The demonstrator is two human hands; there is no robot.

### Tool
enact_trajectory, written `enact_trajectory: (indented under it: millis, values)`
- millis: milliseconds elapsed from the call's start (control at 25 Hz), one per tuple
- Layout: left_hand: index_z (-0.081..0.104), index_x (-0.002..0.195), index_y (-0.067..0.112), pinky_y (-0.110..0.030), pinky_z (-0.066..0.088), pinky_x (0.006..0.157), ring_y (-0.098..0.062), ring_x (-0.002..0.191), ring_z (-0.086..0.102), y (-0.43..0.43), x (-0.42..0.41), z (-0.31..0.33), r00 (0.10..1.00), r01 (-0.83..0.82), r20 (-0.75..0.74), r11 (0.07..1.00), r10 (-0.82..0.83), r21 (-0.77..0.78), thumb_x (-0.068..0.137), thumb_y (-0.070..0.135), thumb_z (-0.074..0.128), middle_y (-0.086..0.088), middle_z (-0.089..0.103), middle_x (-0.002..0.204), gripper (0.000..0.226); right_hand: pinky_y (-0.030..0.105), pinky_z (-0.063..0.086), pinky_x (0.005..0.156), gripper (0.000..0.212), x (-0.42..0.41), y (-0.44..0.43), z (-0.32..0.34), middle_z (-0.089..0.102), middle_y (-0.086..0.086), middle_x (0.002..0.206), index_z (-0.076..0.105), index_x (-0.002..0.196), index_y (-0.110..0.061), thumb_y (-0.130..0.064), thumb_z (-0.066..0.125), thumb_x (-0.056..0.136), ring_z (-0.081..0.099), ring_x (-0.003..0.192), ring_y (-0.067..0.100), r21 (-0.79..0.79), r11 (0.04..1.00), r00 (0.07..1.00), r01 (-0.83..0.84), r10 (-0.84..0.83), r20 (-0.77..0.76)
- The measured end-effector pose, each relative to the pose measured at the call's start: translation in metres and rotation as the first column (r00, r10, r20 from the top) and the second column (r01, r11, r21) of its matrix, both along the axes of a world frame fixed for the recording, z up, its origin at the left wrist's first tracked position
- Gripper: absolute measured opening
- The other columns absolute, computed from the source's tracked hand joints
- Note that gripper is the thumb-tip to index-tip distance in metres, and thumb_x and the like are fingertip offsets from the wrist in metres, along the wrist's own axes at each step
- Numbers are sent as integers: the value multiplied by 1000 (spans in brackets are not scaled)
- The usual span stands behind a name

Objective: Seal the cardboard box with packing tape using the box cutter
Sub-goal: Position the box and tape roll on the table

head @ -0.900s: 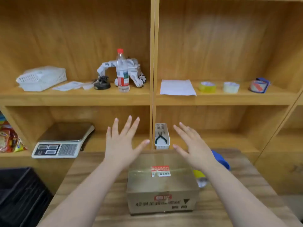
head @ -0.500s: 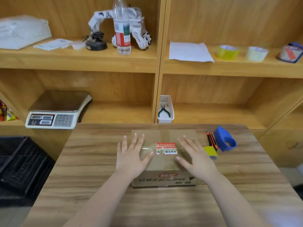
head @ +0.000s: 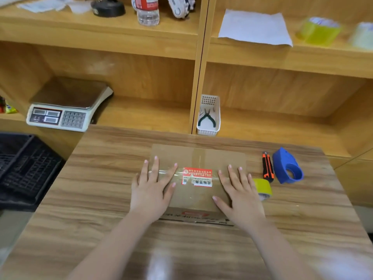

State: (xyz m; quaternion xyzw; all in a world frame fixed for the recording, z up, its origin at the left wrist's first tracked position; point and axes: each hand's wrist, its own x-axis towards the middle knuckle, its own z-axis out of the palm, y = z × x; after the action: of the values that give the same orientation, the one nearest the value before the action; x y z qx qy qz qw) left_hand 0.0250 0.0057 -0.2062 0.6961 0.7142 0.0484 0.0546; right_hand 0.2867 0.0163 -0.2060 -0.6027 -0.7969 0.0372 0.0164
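Note:
A closed cardboard box (head: 198, 158) with a red and white label and clear tape across its top sits in the middle of the wooden table (head: 96, 195). My left hand (head: 153, 188) lies flat on the box's left part, fingers spread. My right hand (head: 240, 195) lies flat on its right part, fingers spread. A yellow roll of packing tape (head: 263, 187) rests against the box's right side. Right of it lie an orange and black box cutter (head: 268, 166) and a blue tape dispenser (head: 287, 165).
Wooden shelves stand behind the table. A scale (head: 64, 107) and a white basket with pliers (head: 209, 116) sit on the lower shelf. A water bottle (head: 147, 11), a paper sheet (head: 254, 27) and tape rolls (head: 319, 30) are above. A black crate (head: 22, 166) is at the left.
Both hands came down from the air and now rest flat on the box top. The view tilted downward and closer, bringing the cutter, dispenser and yellow roll into sight.

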Motion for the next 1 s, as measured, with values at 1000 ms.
enact_trajectory:
  millis: [1000]
  values:
    - [-2, 144, 53, -64, -1, 114, -31, 143, -26, 136, 13, 12, 984, 129, 152, 956, -91, -262, 90, 66, 15, 9, -24, 158, 58, 34, 51, 75, 56, 45, 72, 36, 66, 1, 104, 56, 115, -21, -55, 70, 72, 63, 97, 23, -280, 903, 841, 325, -412, -352]
